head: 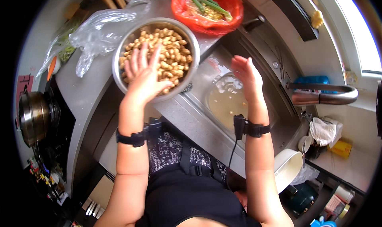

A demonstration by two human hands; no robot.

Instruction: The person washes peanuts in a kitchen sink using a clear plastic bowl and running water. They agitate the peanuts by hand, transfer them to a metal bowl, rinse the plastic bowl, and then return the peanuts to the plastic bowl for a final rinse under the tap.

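Observation:
A stainless steel bowl (195, 54) full of unshelled peanuts (174, 52) stands at the counter's corner beside the sink. My left hand (145, 70) lies over the peanuts at the bowl's near left side, its fingers spread; whether it touches them is hard to tell. My right hand (248, 77) is raised above the sink, with nothing seen in it, its fingers close together and thumb apart. Below it, a transparent-looking round basin (209, 92) in the sink holds cloudy water (222, 107) with small bits floating.
A red plastic bag (206, 28) with green onion stalks (206, 1) and scraps lies behind the bowl. Clear plastic bags (101, 27) lie left of it. The faucet (325, 92) is at the right, a metal pot (34, 118) on the stove at the left.

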